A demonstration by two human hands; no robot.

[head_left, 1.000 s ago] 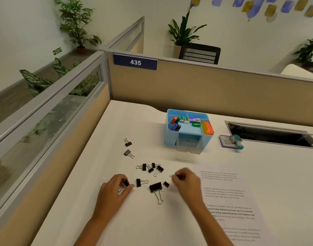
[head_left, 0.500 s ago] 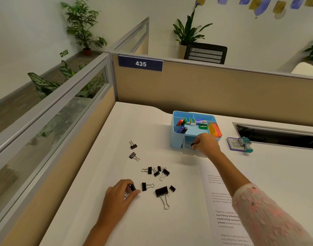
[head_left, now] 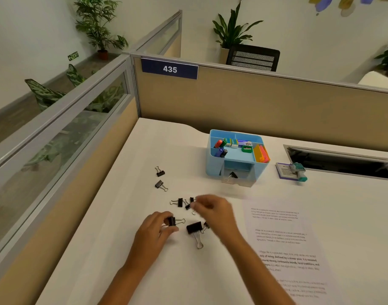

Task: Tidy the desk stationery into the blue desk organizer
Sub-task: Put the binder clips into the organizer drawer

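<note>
The blue desk organizer [head_left: 213, 164] stands at the back of the white desk with its clear front drawer [head_left: 239, 182] pulled out; one black binder clip [head_left: 232, 175] lies in it. Several black binder clips are scattered in front, among them a large one [head_left: 194, 228] and two apart at the left [head_left: 160, 172] [head_left: 159, 184]. My left hand [head_left: 155, 232] pinches a small binder clip [head_left: 172, 221]. My right hand [head_left: 210, 211] is blurred, fingers curled down over the clips in the middle cluster [head_left: 180, 202]; whether it holds one is hidden.
A printed sheet of paper [head_left: 283, 243] lies to the right of my hands. A purple sticky-note pad with a teal correction tape [head_left: 299, 171] sits right of the organizer, beside a cable slot [head_left: 342, 160]. Partition walls close the desk at the back and left.
My right hand came back from the organizer's drawer, where a clip now lies, to the clip cluster. My left hand shifted slightly right with its clip.
</note>
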